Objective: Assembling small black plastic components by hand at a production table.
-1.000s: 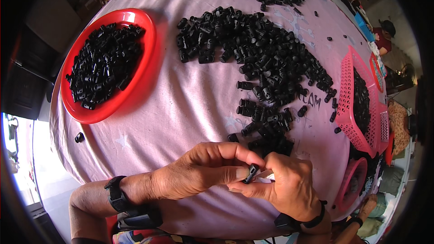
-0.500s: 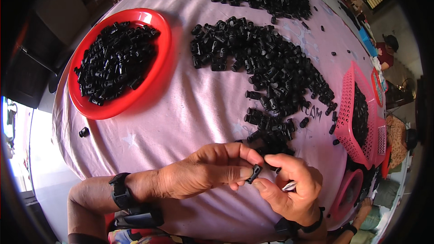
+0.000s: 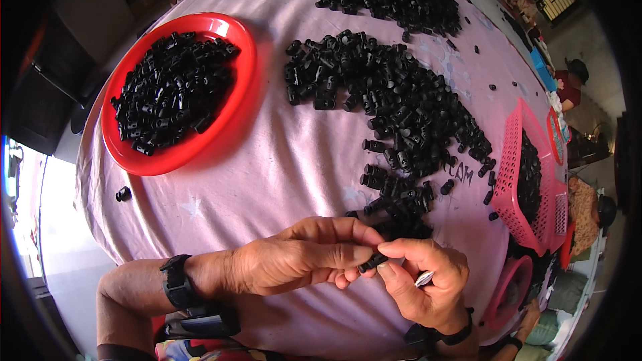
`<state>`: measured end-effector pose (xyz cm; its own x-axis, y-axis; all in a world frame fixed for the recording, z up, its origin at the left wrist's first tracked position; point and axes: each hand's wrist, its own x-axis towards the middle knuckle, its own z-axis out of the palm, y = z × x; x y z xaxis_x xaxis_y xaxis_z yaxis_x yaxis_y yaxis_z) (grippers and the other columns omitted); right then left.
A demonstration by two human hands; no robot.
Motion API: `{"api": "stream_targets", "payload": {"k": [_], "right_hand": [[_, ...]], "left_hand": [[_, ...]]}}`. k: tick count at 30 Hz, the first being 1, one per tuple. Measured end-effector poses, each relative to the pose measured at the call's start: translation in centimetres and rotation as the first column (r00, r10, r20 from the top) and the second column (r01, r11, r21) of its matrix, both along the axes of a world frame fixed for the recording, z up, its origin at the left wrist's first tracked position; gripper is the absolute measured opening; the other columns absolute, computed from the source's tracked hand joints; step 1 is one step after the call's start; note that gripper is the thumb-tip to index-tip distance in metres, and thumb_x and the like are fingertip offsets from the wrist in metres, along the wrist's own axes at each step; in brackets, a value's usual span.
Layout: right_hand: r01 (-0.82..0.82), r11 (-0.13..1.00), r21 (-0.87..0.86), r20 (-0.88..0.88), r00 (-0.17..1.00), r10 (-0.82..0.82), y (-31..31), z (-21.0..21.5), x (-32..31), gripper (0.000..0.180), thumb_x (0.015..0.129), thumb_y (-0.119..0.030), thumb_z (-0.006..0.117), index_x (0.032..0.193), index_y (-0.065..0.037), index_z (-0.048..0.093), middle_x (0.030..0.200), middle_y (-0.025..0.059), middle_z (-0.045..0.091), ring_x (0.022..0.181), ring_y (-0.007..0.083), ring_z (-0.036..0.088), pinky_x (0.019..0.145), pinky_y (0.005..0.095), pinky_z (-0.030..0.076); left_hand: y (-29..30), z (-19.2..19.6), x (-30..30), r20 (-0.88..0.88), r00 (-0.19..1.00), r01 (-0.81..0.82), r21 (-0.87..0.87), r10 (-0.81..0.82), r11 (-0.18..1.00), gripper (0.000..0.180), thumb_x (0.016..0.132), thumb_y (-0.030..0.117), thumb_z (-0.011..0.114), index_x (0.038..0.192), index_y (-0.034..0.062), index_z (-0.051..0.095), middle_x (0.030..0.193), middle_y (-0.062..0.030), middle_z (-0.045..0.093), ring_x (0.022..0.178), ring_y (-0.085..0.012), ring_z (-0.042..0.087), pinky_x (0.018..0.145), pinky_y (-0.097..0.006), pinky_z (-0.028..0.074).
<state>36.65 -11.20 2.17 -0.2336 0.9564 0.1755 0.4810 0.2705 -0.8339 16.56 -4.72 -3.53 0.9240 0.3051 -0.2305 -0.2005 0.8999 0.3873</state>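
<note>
We see left hand and right hand pinching one black plastic part at the table's near edge; red bowl and pink basket hold more.

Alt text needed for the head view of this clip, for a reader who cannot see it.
Both hands, the left hand and right hand, pinch one small black plastic part between their fingertips above a table with a pink cloth. Beyond them lie a loose pile of black parts, a red bowl full of them at left and a pink basket at right.

Small black plastic piece, tilted, pinched between fingers.
</note>
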Motion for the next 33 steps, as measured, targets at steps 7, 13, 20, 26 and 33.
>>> {"api": "stream_targets", "payload": {"k": [7, 13, 20, 26, 33], "right_hand": [[0.107, 0.989, 0.099, 0.009, 0.994, -0.109, 0.0, -0.6, -0.2, 0.02, 0.08, -0.001, 0.072, 0.097, 0.0, 0.064, 0.079, 0.0078, 0.07, 0.054, 0.01, 0.064, 0.047, 0.0212, 0.049], [0.076, 0.979, 0.187, 0.073, 0.993, -0.091, -0.1, -0.4, -0.9, 0.023, 0.078, -0.006, 0.076, 0.097, -0.003, 0.065, 0.066, 0.002, 0.061, 0.048, 0.0078, 0.056, 0.044, 0.0217, 0.042], [0.01, 0.909, 0.416, 0.168, 0.982, -0.088, 0.0, -2.1, -0.5, 0.029, 0.076, -0.008, 0.076, 0.103, -0.004, 0.067, 0.055, -0.0016, 0.054, 0.042, 0.0104, 0.049, 0.039, 0.0257, 0.037], [-0.101, 0.857, 0.505, 0.372, 0.922, -0.111, -0.5, -1.2, -0.3, 0.033, 0.073, -0.006, 0.077, 0.104, -0.006, 0.068, 0.055, -0.0007, 0.05, 0.041, 0.0126, 0.046, 0.038, 0.0272, 0.036], [-0.12, 0.836, 0.535, 0.368, 0.924, -0.103, -0.4, -1.2, -0.2, 0.031, 0.071, -0.006, 0.078, 0.099, -0.007, 0.067, 0.053, -0.0018, 0.048, 0.04, 0.0126, 0.045, 0.038, 0.0262, 0.035]], "left_hand": [[0.0, 0.8, -0.2, -0.013, 0.995, -0.093, 0.214, 0.098, 0.972, 0.027, 0.097, 0.018, 0.055, 0.121, 0.0049, 0.054, 0.103, 0.0007, 0.06, 0.097, -0.0057, 0.056, 0.083, -0.022, 0.045], [-0.1, 0.5, 0.0, -0.038, 0.99, -0.129, 0.195, 0.139, 0.972, 0.024, 0.097, 0.015, 0.053, 0.119, 0.0051, 0.057, 0.104, -0.0007, 0.061, 0.093, -0.0083, 0.058, 0.084, -0.024, 0.048], [-0.2, 0.3, 0.0, -0.055, 0.991, -0.103, 0.224, 0.118, 0.969, 0.021, 0.098, 0.017, 0.053, 0.115, 0.0056, 0.058, 0.103, 0.0001, 0.061, 0.09, -0.007, 0.057, 0.083, -0.023, 0.048], [0.0, 0.4, 0.2, -0.085, 0.992, -0.071, 0.257, 0.095, 0.964, 0.022, 0.098, 0.018, 0.053, 0.115, 0.0047, 0.058, 0.102, -0.0001, 0.061, 0.091, -0.0069, 0.056, 0.083, -0.022, 0.048], [-0.3, 0.4, 0.3, -0.075, 0.99, -0.1, 0.246, 0.122, 0.964, 0.021, 0.098, 0.013, 0.052, 0.116, 0.004, 0.058, 0.111, -0.0024, 0.06, 0.099, -0.0089, 0.056, 0.086, -0.025, 0.046]]}}
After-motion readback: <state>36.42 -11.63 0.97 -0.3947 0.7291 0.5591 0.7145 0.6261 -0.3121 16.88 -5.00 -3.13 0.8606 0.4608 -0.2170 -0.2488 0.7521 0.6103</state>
